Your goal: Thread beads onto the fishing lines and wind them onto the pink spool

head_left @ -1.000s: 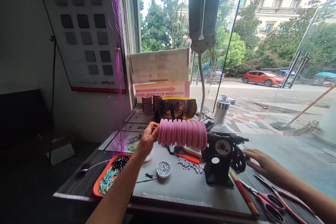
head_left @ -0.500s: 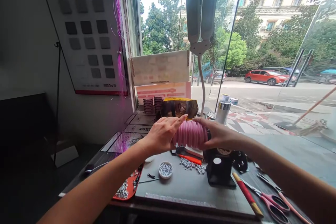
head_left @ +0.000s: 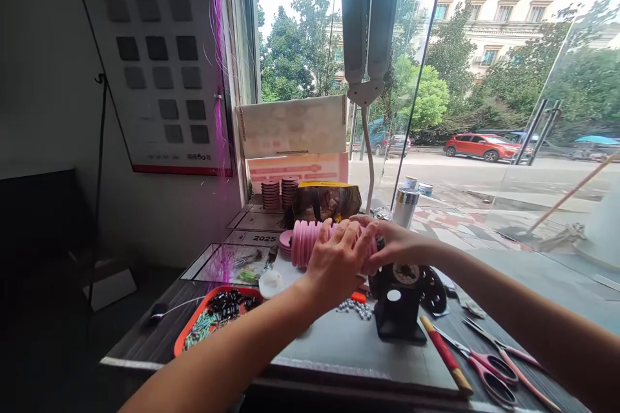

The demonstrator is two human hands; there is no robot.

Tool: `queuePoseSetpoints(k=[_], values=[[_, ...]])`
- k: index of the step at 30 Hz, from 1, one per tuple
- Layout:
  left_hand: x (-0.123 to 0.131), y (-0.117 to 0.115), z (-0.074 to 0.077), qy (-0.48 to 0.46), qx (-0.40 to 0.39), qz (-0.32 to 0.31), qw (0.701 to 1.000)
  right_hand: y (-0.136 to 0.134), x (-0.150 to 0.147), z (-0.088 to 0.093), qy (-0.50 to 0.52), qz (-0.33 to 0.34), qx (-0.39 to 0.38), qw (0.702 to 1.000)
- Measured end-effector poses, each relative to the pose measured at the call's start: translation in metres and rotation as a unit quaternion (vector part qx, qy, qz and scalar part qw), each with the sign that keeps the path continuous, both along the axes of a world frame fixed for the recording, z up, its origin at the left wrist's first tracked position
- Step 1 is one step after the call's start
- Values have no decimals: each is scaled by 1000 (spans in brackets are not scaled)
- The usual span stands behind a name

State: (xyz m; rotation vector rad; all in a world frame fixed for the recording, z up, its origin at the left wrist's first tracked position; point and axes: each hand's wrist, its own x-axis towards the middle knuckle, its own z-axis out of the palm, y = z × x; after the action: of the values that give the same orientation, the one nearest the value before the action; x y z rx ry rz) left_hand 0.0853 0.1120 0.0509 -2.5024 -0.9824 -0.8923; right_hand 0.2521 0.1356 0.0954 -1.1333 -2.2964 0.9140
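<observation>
A row of pink discs (head_left: 304,244) lies sideways above the work board, joined to a black device (head_left: 400,310) at its right. Over the middle of the row rests my left hand (head_left: 339,255), its fingers curled on top of the discs. My right hand (head_left: 394,242) wraps round the right end of the row beside the device. The fingertips of both hands come close together there. One flat pink disc (head_left: 285,240) shows at the left end of the row. Part of the discs is hidden under my hands.
Left of the board is an orange tray (head_left: 181,339) of small parts, with a white lid (head_left: 271,284) near it. Silvery beads (head_left: 356,310) lie behind my left forearm. Scissors (head_left: 491,371) and a red-wrapped stick (head_left: 445,352) lie at right. Stacked discs (head_left: 270,195) stand behind.
My left hand has moved right along the discs, uncovering their left end. My left forearm now covers the bowl of beads, and more of the orange tray shows. The view has shifted slightly.
</observation>
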Motion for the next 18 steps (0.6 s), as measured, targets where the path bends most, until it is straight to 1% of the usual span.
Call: queuePoseSetpoints(k=[3, 7, 11, 14, 16, 18], values=[[15, 2, -10, -16, 40, 17, 999, 0, 1, -2, 20, -11, -17, 1000], [16, 6, -15, -10, 77, 19, 997, -2, 4, -2, 17, -37, -11, 999], [15, 9, -17, 0, 72, 21, 997, 0, 9, -4, 22, -40, -6, 999], [20, 10, -20, 7, 63, 14, 998, 3, 7, -7, 18, -35, -3, 999], [23, 8, -18, 7, 56, 12, 998, 4, 3, -7, 7, -29, 12, 999], [19, 3, -10, 8, 42, -2, 999, -2, 0, -3, -29, -23, 51, 998]])
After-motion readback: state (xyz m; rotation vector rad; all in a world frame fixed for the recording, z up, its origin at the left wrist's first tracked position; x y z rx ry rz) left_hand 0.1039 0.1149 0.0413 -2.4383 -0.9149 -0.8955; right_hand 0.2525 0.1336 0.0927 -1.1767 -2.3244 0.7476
